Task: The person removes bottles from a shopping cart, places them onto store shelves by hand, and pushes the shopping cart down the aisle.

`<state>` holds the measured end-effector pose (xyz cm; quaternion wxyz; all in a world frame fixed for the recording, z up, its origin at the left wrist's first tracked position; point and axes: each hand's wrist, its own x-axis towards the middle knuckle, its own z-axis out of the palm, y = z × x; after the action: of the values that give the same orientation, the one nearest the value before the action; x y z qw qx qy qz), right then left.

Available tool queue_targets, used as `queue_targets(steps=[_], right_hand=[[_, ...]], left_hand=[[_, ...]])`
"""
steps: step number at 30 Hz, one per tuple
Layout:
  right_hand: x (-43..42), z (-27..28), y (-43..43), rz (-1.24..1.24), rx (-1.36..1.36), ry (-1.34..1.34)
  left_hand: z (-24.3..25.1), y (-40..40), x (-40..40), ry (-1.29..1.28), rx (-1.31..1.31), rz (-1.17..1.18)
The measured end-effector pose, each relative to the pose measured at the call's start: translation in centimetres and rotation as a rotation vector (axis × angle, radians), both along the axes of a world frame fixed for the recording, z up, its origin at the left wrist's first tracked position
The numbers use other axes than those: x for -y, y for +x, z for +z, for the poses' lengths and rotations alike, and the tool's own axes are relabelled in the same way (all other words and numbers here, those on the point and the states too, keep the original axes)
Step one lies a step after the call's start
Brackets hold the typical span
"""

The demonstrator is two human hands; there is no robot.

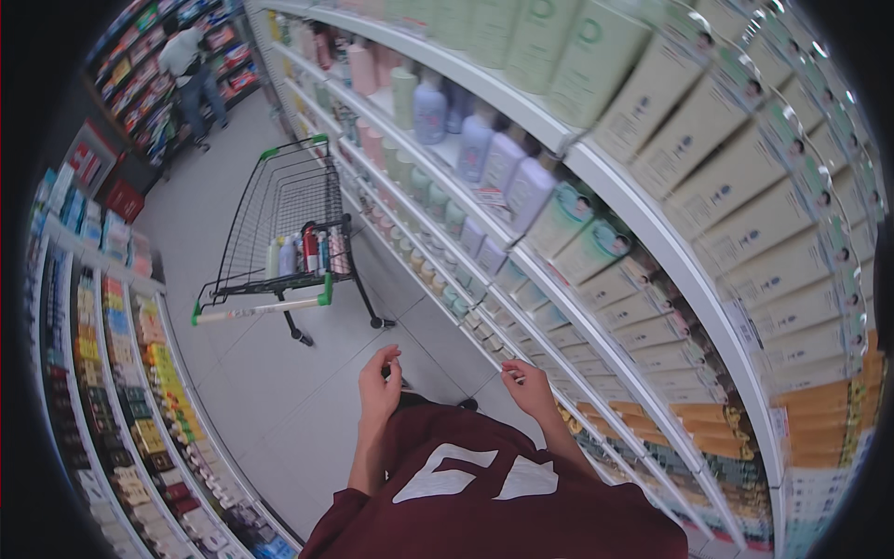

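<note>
My left hand (380, 383) hangs in front of my waist with the fingers loosely curled and nothing seen in it. To its right, my right hand (529, 388) is held near the lower shelves, also loosely curled, with no object visible in its grasp. Ahead on the tiled floor (293, 398) stands a wire shopping cart (279, 189) with green corners, its pale handle bar (258, 309) towards me and apart from both hands. Several bottles lie or stand in the cart, among them a lavender bottle (287, 257) and a red one (310, 246).
White shelving (503, 216) on the right holds lavender pump bottles (475, 150), large green bottles (597, 59) and rows of beige packs (740, 237). More stocked shelves (129, 391) line the left. A person (192, 77) stands by a far shelf, near a red box (124, 199).
</note>
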<state>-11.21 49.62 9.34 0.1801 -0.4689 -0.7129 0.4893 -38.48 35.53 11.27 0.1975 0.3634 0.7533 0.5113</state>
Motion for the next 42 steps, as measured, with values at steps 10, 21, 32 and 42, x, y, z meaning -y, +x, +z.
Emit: queue_targets(steps=[10, 21, 32, 42], right_hand=[[0.6, 0.5, -19.1, 0.405, 0.125, 0.131], [8.3, -2.6, -45.3, 0.797, 0.029, 0.779], [6.5, -11.1, -53.8, 0.872, 0.389, 0.676], [5.1, -11.1, -52.8, 0.866, 0.372, 0.774]], left_hand=[[0.1, -15.5, 8.2, 0.005, -0.075, 0.424], [-1.3, -29.0, 15.2, -0.105, -0.215, 0.419], [-3.6, -23.0, 23.4, -0.232, 0.013, 0.679], [-3.0, -20.3, 22.5, -0.226, 0.08, 0.827]])
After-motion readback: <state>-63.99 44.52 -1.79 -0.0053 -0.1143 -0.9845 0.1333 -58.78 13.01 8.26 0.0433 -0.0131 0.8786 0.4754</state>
